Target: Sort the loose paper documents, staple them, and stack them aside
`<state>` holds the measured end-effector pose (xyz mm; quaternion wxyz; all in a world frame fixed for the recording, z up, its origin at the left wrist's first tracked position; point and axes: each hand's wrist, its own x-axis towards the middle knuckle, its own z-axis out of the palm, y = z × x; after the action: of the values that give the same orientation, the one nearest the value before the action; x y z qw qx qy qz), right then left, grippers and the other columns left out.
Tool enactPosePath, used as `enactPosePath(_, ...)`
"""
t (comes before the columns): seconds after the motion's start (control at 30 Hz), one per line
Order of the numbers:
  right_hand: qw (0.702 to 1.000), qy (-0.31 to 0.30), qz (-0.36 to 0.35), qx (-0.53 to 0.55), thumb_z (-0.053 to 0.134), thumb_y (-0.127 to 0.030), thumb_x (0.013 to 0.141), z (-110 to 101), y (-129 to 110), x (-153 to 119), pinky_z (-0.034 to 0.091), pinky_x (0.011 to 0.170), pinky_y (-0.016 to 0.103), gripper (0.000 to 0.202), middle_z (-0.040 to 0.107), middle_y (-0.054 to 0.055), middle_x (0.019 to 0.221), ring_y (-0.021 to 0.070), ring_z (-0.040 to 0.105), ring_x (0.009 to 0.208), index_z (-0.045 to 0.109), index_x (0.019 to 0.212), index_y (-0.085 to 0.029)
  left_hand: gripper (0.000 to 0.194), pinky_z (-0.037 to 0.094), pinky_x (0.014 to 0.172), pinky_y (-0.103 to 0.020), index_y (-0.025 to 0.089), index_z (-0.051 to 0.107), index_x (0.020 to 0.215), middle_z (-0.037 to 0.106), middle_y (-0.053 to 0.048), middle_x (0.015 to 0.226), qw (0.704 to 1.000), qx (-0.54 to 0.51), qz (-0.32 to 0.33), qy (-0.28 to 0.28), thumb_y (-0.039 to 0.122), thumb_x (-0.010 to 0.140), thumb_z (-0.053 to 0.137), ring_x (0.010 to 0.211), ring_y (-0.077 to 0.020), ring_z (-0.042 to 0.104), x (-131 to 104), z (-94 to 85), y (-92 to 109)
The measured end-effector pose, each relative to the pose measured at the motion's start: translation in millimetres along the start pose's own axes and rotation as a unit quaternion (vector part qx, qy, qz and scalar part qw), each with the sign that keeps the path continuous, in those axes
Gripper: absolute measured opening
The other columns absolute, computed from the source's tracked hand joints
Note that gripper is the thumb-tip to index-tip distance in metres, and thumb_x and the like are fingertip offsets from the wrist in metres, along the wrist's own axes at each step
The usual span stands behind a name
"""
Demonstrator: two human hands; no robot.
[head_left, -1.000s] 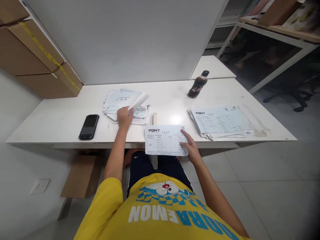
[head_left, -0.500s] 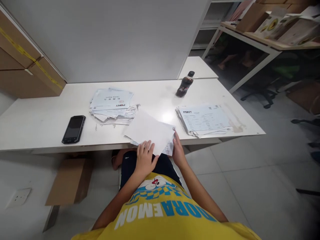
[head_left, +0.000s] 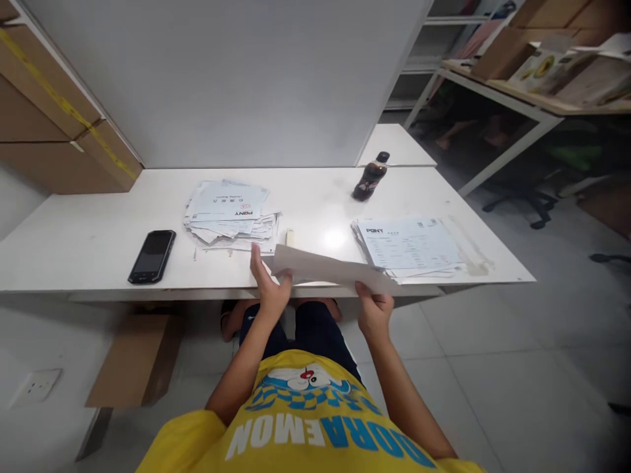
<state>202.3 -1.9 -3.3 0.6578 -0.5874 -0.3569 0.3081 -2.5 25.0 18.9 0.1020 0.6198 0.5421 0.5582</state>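
Note:
White paper sheets [head_left: 330, 266] are raised at the table's front edge, seen nearly edge-on. My left hand [head_left: 270, 284] grips their left end, thumb on the near side. At the right end, my right hand [head_left: 374, 312] has its fingers closed on the sheets. Behind them a small pale object [head_left: 290, 238] lies on the table. An untidy paper pile [head_left: 227, 209] is to the left, and a neater stack of printed sheets [head_left: 409, 246] lies to the right.
On the white table [head_left: 93, 230] lie a black phone [head_left: 152, 256] at left and a dark drink bottle [head_left: 371, 176] at the back. Cardboard boxes [head_left: 73, 154] stand far left. A grey panel [head_left: 221, 79] rises behind. Another box [head_left: 131, 361] sits below.
The sheets have gone from lying flat under my left hand to being raised and tilted. Both hands have moved apart, and the small pale object has come into view.

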Motion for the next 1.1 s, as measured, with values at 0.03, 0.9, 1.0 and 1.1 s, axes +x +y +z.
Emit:
enactPosePath(0.03,1.000,0.007,-0.017,0.003,0.069,-0.043,0.075,1,-1,4,0.050,0.089,0.044,0.029,0.073,0.009,0.089,0.0279,0.065,0.094,0.070,0.088,-0.017,0.082,0.028,0.115,-0.049,0.023,0.008,0.154,0.032,-0.020,0.154,0.999,-0.036,-0.002,-0.022,0.037,0.089,0.057,0.144,-0.0305,0.031,9,-2.6,-3)
enactPosePath(0.9,0.965,-0.193,0.177,-0.007,0.065,-0.029,0.065,-11,9,-16,0.052,0.068,0.035,0.051,0.073,0.005,0.090,0.0228,0.066,0.077,0.058,0.116,-0.022,0.041,0.052,0.079,-0.031,0.021,0.066,0.105,0.072,-0.006,0.098,0.897,-0.251,-0.361,-0.044,0.050,0.076,0.068,0.091,-0.0230,0.067,-41,-52.5,-14)
enactPosePath(1.0,0.966,-0.169,0.194,-0.022,0.062,-0.031,0.069,-17,14,-17,0.054,0.075,0.040,0.059,0.073,0.009,0.097,0.0264,0.067,0.087,0.054,0.126,-0.020,0.041,0.052,0.073,-0.030,0.020,0.069,0.097,0.073,-0.006,0.090,0.872,-0.262,-0.410,-0.063,0.054,0.074,0.069,0.083,-0.0224,0.067,-50,-48.3,-12)
enactPosePath(1.1,0.968,-0.170,0.133,-0.128,0.058,-0.031,0.073,-20,6,-9,0.052,0.086,0.048,0.060,0.070,0.012,0.108,0.0296,0.065,0.098,0.052,0.132,-0.020,0.039,0.051,0.068,-0.029,0.017,0.070,0.087,0.072,-0.006,0.080,0.853,-0.260,-0.438,-0.112,0.053,0.071,0.073,0.075,-0.0212,0.067,-51,-42.3,-9)
